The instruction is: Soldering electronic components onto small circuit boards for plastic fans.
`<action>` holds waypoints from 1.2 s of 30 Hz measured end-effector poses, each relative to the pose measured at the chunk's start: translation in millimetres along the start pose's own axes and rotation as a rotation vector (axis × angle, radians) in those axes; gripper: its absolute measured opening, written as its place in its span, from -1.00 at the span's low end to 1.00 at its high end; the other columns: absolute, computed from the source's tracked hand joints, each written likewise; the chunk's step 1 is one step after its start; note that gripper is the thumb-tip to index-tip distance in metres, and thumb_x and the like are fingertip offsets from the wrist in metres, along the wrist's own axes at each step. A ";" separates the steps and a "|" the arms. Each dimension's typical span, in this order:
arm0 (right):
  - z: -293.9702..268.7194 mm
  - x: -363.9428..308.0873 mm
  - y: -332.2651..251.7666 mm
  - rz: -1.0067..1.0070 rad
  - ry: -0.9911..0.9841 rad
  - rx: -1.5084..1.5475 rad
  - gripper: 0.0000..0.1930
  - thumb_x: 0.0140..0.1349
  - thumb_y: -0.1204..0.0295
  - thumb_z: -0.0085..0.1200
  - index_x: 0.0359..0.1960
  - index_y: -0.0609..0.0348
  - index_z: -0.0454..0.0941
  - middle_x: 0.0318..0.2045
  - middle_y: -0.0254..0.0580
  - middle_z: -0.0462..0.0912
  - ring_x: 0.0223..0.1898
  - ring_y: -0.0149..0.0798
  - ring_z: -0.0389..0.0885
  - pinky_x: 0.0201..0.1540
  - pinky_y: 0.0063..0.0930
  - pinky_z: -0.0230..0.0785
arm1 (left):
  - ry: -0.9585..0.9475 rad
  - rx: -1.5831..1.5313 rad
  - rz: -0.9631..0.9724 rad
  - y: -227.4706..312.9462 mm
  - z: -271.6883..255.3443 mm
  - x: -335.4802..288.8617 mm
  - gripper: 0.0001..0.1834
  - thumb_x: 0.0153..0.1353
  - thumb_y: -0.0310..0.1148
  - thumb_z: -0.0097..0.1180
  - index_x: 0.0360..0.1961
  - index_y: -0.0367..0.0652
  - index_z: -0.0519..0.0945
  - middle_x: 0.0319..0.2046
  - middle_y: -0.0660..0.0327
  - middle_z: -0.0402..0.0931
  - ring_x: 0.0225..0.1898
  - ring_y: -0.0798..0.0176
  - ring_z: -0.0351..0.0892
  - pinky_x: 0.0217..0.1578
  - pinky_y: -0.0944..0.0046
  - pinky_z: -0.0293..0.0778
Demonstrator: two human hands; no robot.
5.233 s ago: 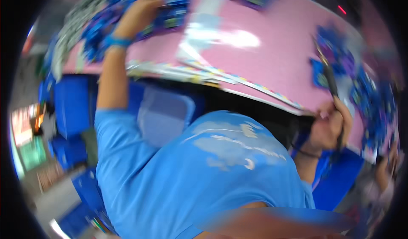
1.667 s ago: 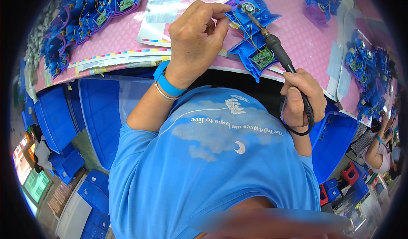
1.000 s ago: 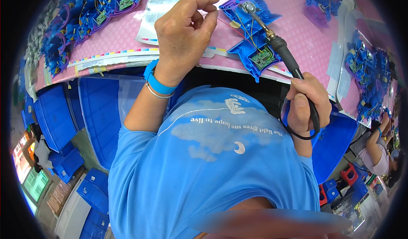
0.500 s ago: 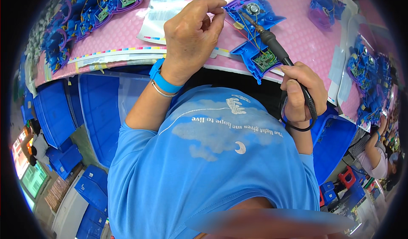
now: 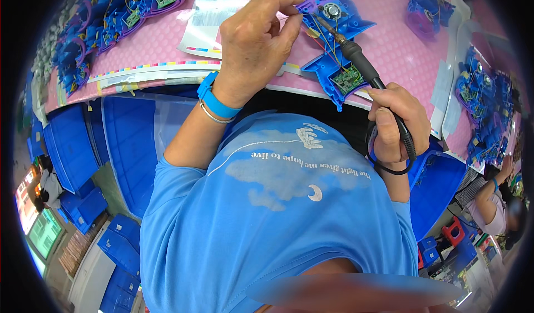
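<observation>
My right hand [image 5: 400, 123] is wrapped round the dark handle of a soldering iron [image 5: 360, 60], whose metal tip points up and left into an open blue plastic housing [image 5: 356, 23]. A round speaker [image 5: 332, 11] sits in that housing. Thin wires run from it to a second blue shell half [image 5: 322, 71] holding a green circuit board [image 5: 348, 78]. At the housing's left edge, my left hand [image 5: 261, 43] pinches a thin wire [image 5: 309, 15] between thumb and forefinger, close to the iron's tip. Whether it is solder or a lead is too fine to tell.
More blue housings with boards [image 5: 133, 18] lie in a row at the far left. Another housing [image 5: 428, 13] stands at the far right, and a pile [image 5: 483, 102] lies at the right edge. Blue bins [image 5: 130, 152] flank me below the pink tabletop [image 5: 389, 46]. A person [image 5: 489, 207] is at right.
My left hand has shifted slightly right, bringing its fingertips closer to the iron's tip. The soldering iron and the housing have hardly moved.
</observation>
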State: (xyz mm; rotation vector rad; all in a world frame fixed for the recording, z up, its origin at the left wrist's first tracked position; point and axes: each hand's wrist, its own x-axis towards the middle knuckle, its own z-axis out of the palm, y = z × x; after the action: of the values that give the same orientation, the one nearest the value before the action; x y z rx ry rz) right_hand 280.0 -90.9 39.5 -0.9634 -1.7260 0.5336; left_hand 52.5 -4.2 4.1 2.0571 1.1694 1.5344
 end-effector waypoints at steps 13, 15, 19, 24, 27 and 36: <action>1.5 -0.2 3.7 -0.049 0.033 0.012 -0.72 0.25 0.39 0.10 -0.20 0.44 0.64 -0.59 -0.12 0.56 -0.60 -0.34 0.46 -0.49 -0.47 0.25 | -0.250 0.136 0.310 -10.1 -29.4 -3.8 -0.66 -0.02 -0.58 0.37 -0.16 -0.10 0.70 -0.35 0.30 0.61 -0.49 0.31 0.64 -0.57 0.35 0.53; -0.1 0.7 1.1 0.020 0.033 0.022 -0.80 0.05 0.56 0.13 -0.30 0.44 0.66 -0.50 0.03 0.69 -0.60 -0.16 0.58 -0.51 -0.39 0.41 | -0.290 0.180 0.334 -11.9 -29.7 -3.8 -0.67 -0.01 -0.57 0.37 -0.16 -0.10 0.70 -0.32 0.30 0.62 -0.49 0.32 0.64 -0.57 0.36 0.54; -0.4 1.0 2.6 0.017 0.038 0.043 -0.80 0.07 0.56 0.13 -0.30 0.44 0.66 -0.51 -0.01 0.67 -0.60 -0.19 0.56 -0.52 -0.40 0.37 | -0.306 0.273 0.403 -11.5 -25.9 -2.8 -0.71 0.00 -0.53 0.34 -0.19 -0.10 0.68 -0.26 0.29 0.64 -0.46 0.30 0.67 -0.56 0.37 0.55; -2.7 -2.6 1.6 0.028 0.056 0.122 -0.70 0.27 0.38 0.11 -0.17 0.46 0.62 -0.57 -0.13 0.55 -0.58 -0.36 0.44 -0.47 -0.46 0.21 | -0.292 0.270 0.456 -13.1 -17.0 2.2 -0.73 -0.02 -0.53 0.35 -0.23 -0.16 0.66 -0.23 0.25 0.65 -0.43 0.27 0.69 -0.52 0.36 0.58; -4.5 -0.9 3.8 0.019 0.067 0.146 -0.79 0.07 0.57 0.11 -0.27 0.46 0.65 -0.55 -0.04 0.63 -0.62 -0.25 0.52 -0.55 -0.43 0.30 | -0.290 0.251 0.457 -17.5 -13.0 2.4 -0.73 -0.03 -0.53 0.35 -0.24 -0.18 0.65 -0.22 0.23 0.66 -0.41 0.25 0.70 -0.50 0.35 0.60; -1.4 -2.2 4.9 0.045 0.066 0.103 -0.81 0.07 0.56 0.13 -0.29 0.43 0.65 -0.49 0.00 0.69 -0.60 -0.22 0.55 -0.54 -0.42 0.34 | -0.306 0.231 0.446 -19.2 -11.2 3.5 -0.75 -0.01 -0.53 0.35 -0.24 -0.19 0.65 -0.23 0.21 0.66 -0.38 0.23 0.71 -0.47 0.33 0.61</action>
State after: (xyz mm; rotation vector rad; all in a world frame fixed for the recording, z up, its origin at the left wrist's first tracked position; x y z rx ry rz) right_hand 283.3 -89.9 35.2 -0.9384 -1.6055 0.6074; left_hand 34.7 7.9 -2.4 2.7335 0.8411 1.2268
